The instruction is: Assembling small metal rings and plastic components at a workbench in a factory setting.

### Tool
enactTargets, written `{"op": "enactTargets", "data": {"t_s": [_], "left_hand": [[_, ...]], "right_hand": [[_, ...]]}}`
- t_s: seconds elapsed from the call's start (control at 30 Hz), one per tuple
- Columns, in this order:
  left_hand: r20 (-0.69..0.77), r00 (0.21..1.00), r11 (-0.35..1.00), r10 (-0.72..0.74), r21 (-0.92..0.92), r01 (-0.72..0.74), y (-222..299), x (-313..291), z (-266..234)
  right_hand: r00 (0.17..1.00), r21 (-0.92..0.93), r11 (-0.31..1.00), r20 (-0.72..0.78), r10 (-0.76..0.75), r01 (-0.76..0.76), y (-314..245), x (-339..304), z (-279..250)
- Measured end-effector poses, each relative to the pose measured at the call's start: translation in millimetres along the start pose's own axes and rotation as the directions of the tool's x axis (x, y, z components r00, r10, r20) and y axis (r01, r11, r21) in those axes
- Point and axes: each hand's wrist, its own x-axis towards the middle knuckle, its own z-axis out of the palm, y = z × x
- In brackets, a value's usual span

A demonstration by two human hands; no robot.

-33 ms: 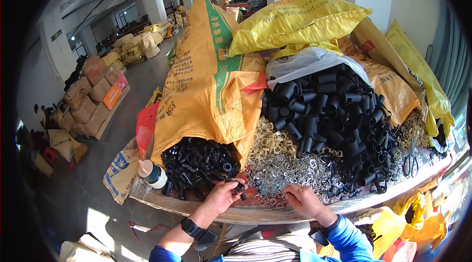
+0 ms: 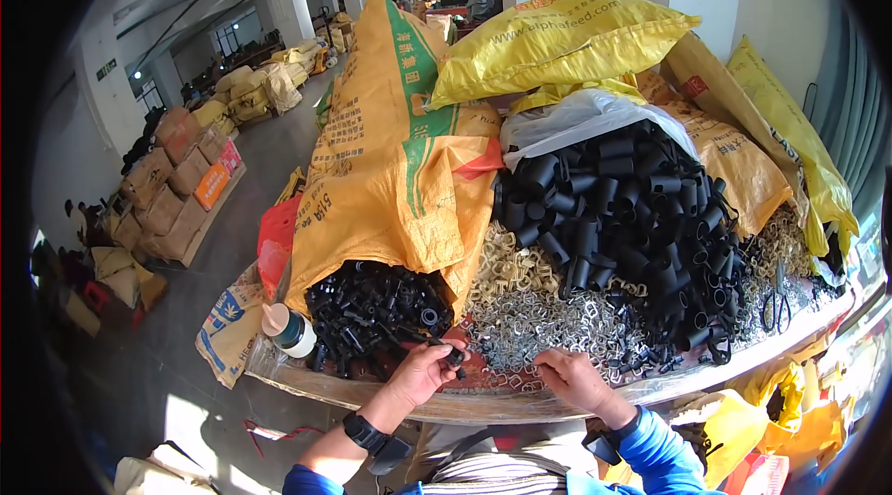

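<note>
My left hand (image 2: 424, 372) is closed around a small black plastic fitting (image 2: 454, 358), held over the table's near edge. Right behind it, a heap of similar black fittings (image 2: 376, 309) spills from the mouth of an orange woven sack (image 2: 390, 207). My right hand (image 2: 570, 377) has its fingers curled and pinched together at the near side of a pile of small silver metal clips (image 2: 539, 328). Whatever may be between those fingertips is hidden or too small to make out.
Black tubes (image 2: 641, 226) spill from a white plastic bag (image 2: 595, 123), beside cream-coloured clips (image 2: 511, 263). Scissors (image 2: 776, 307) lie at the right. A capped bottle (image 2: 290, 330) stands left of the sack. A full yellow sack (image 2: 567, 45) lies behind; cardboard boxes (image 2: 167, 184) stand on the floor.
</note>
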Motion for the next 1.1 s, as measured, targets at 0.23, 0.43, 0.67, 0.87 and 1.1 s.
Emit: {"op": "enactTargets", "data": {"t_s": [0.23,0.43,0.67,0.87,1.1], "left_hand": [[0.073,0.991,0.994,-0.11,0.009,0.11,-14.2,-3.4,36.0],[0.11,0.984,0.983,-0.141,0.136,0.126,-28.9,-1.6,43.8],[0.097,0.995,0.889,-0.033,0.458,-0.015,-34.8,-3.2,54.3],[0.149,0.98,0.743,0.13,0.64,-0.196,-42.7,0.0,50.7],[0.146,0.972,0.675,0.186,0.699,-0.234,-47.0,2.4,42.5]], "right_hand": [[0.995,0.178,0.979,0.021,0.095,-0.097,-10.0,-3.8,1.9],[0.991,0.288,0.948,0.032,0.129,-0.133,-16.6,-7.0,5.7],[0.977,0.409,0.888,0.113,0.181,-0.211,-20.8,-5.9,10.5],[0.962,0.42,0.868,0.179,0.207,-0.265,-25.5,-2.3,14.9],[0.961,0.437,0.858,0.178,0.211,-0.269,-25.1,-0.2,21.6]]}}
